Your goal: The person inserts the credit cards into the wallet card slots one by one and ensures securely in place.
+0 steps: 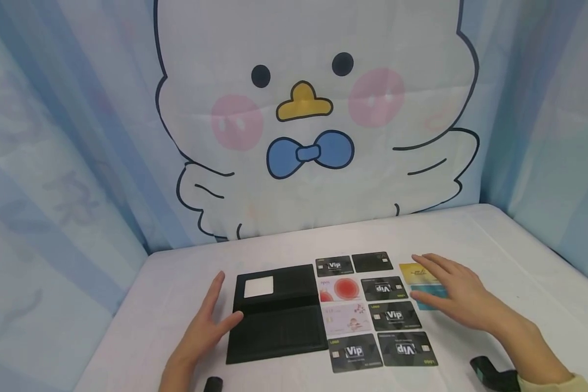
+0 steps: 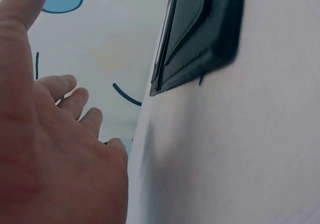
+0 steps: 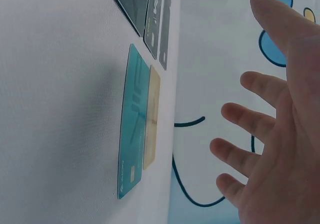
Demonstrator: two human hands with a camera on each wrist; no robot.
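the left hand (image 1: 203, 332) is spread wide, with an unfolded black wallet (image 1: 279, 335) lying just to its right. between that wallet and the right hand (image 1: 463, 291) lie eight cards (image 1: 348, 318) in two columns; the right hand, fingers also spread, hovers by a yellow card (image 3: 151, 119) and a teal card (image 3: 132, 129).

"Vip" on five black cards (image 1: 343, 362), inverted on two; "LOGO" in a corner of several. Lettering on the teal card (image 3: 129, 134), nearer the right edge of the counter (image 1: 274, 378), too faint to read surely.
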